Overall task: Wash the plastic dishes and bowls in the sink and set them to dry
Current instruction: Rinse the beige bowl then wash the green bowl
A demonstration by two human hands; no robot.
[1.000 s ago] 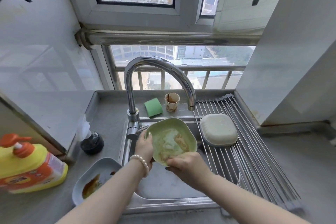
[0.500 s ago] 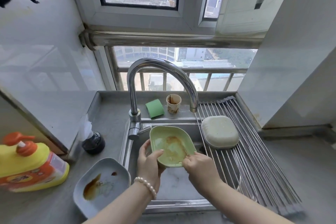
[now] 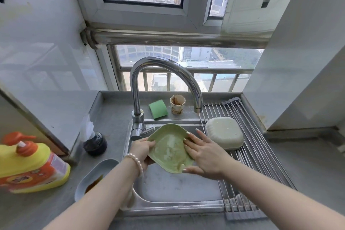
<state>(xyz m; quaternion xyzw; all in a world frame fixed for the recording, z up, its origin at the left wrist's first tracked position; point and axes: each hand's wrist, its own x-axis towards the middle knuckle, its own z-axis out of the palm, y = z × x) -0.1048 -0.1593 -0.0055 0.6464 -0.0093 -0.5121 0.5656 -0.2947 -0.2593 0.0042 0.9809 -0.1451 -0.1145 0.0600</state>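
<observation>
You are rubbing the green dish [image 3: 170, 150] clean over the sink [image 3: 179, 190], so keep it tilted toward you as you are holding it now, letting the water run off its low edge into the basin rather than onto the surface [image 3: 104, 117]. Your left hand [image 3: 142, 148] is gripping the dish's rim at 9 o'clock, fingers curled over the edge and thumb under it. Your right hand [image 3: 203, 155] is lying spread and flat against the inside at 3 o'clock, fingers straight, pressing and not pinching. Work that palm in circles across the whole well, then along the scalloped rim, where residue probably hides. A thin stream is falling from the tap [image 3: 197, 107] just at 1 o'clock of the dish; bring the dish under it when you are rinsing.

The dish is looking pale green, squarish with wavy edges, wet and filmy in the middle, with no brown stain that I can make out. It is sitting in the air above the basin, touching only your hands.

A white bowl [image 3: 224, 132] is lying upside down on the rack [image 3: 261, 155] at 2 o'clock; set this one beside it. A blue dish [image 3: 93, 177] with brown sauce is waiting at 8 o'clock, and a stained cup [image 3: 177, 103] is standing at 12 o'clock.
</observation>
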